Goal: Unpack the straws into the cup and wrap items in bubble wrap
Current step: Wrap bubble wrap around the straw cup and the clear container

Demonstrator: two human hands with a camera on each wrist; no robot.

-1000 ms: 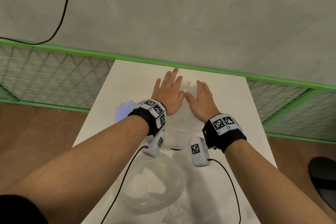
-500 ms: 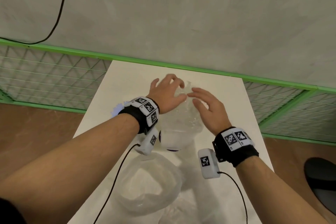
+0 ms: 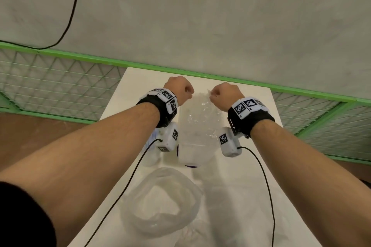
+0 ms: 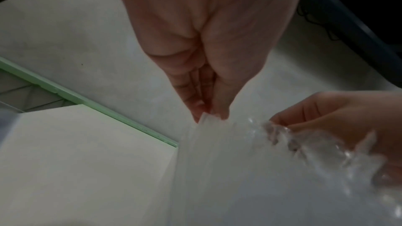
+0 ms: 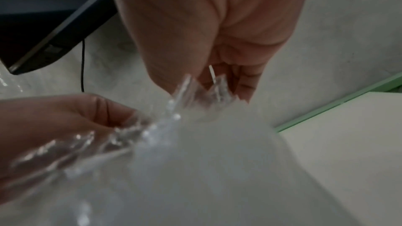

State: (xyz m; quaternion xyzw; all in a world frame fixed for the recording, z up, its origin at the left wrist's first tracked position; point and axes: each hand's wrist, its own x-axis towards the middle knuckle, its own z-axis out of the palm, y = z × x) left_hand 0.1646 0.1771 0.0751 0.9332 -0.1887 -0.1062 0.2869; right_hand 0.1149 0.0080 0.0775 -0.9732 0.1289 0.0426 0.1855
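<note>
At the far end of the white rectangular table (image 3: 251,166), both hands are raised over a clear crinkly plastic bag of translucent white straws (image 3: 197,126); the bag stands roughly upright, its bottom end near the table surface, top edge up between the two fists. Left hand (image 3: 179,90) is curled closed, fingertips (image 4: 208,109) pinching the bag's top edge at its left corner — the left wrist view shows thumb and fingers pressed together on the plastic. Right hand (image 3: 225,94) is also curled, pinching the crumpled top of the same bag at its right side; the right wrist view shows the clear film bunched between thumb and fingers (image 5: 241,85). The two hands are close together, not touching, with the bag's mouth between them. A dark purple object shows just under the bag's bottom (image 3: 191,165) — too hidden to tell what it is. Near the table's front lies a loose roll of clear bubble wrap (image 3: 160,202), curled into an open ring, well apart from the hands; more clear film lies beside it at the bottom edge. A pale bluish-white item (image 3: 152,140) sits left of the bag, mostly hidden by the left wrist camera; cannot identify it. Behind the table runs a green metal rail with wire mesh (image 3: 60,84); above it a grey concrete wall (image 3: 200,16) with a black cable (image 3: 68,22).
</note>
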